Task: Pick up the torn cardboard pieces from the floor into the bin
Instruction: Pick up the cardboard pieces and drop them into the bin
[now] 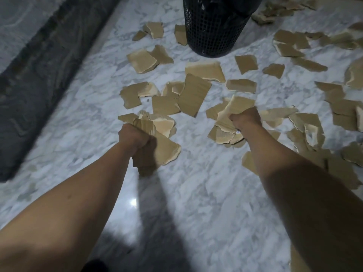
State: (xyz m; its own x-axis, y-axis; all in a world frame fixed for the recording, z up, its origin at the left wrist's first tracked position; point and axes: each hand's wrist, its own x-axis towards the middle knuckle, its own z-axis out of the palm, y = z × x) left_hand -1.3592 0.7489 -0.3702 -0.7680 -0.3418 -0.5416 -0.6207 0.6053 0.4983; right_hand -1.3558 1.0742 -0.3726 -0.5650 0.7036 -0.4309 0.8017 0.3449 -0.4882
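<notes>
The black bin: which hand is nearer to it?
Right. The right hand, clutching cardboard pieces, sits below the black bin; the left hand, also holding pieces, is lower and further left.

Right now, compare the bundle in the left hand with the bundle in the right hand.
The left hand grips its cardboard bundle as a thick stack hanging mostly below the fist; the right hand holds its cardboard bundle fanned out, with one piece sticking up above the fist. The left bundle looks darker and partly shadowed, the right paler. Both are torn brown pieces held above the marble floor, short of the black mesh bin.
</notes>
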